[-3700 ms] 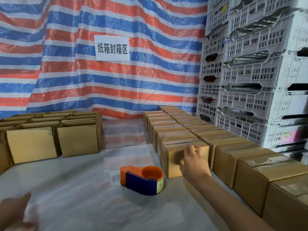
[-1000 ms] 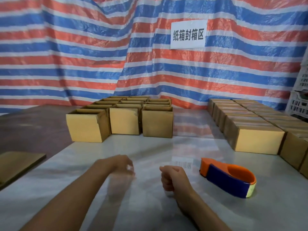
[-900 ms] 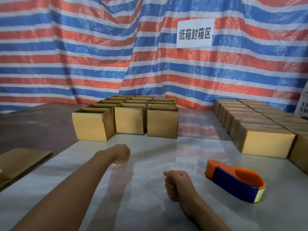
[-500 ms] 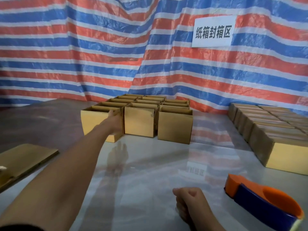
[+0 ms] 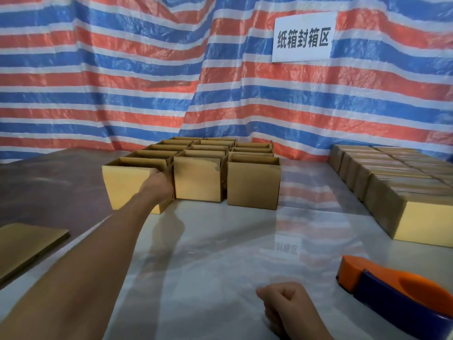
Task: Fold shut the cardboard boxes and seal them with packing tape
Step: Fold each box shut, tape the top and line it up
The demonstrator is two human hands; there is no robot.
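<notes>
Left hand grips an open box near the counter's far edge. Right hand rests fisted, empty, by the tape dispenser. Sealed boxes line the right edge; open ones are left.

One tape dispenser, one sign, two hands, three front-row open boxes.

Red, blue and white striped tarp was hung as the backdrop, creased. A white sign with black Chinese characters was fixed to it, upper right. A glossy pale sheet was spread over the table, with the sign mirrored in it. Brown tabletop was seen uncovered at left.
</notes>
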